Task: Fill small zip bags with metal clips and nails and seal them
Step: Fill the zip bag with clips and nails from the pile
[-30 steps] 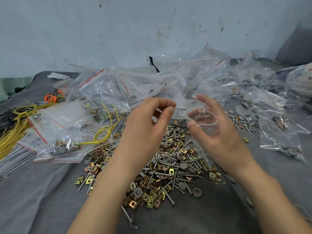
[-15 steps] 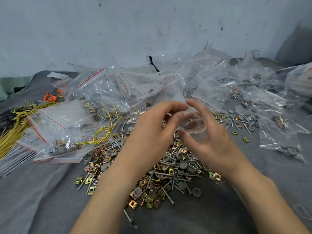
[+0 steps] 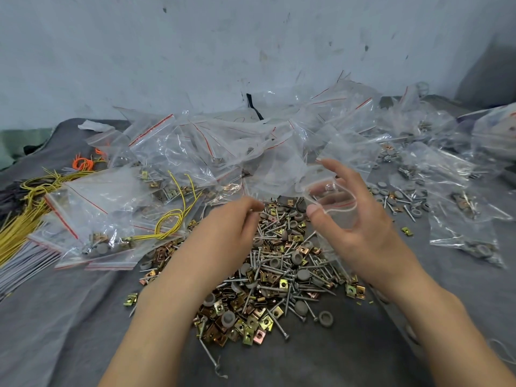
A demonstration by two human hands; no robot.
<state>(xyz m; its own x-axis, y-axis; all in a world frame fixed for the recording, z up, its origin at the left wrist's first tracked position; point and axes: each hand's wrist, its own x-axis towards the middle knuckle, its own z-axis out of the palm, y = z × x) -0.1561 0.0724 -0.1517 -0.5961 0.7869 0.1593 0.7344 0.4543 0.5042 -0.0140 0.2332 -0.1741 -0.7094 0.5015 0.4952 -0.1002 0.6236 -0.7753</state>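
My right hand (image 3: 360, 233) holds a small clear zip bag (image 3: 335, 208) up by its mouth, thumb in front and fingers behind, with the opening spread. A nail head shows inside the bag. My left hand (image 3: 226, 236) hovers to the bag's left, above the loose pile of nails, brass clips and grey caps (image 3: 279, 277). Its fingers are curled, thumb against forefinger, and nothing shows between them.
A heap of empty zip bags (image 3: 223, 152) lies behind the pile. Filled bags (image 3: 95, 222) lie at the left and more filled bags (image 3: 463, 219) at the right. Yellow wires (image 3: 19, 222) and orange bands (image 3: 83, 163) sit far left on the grey cloth (image 3: 69, 317).
My left hand carried a nail to the bag's mouth, let it go there, and has drawn back down and left. My right hand raised the bag slightly to the right.
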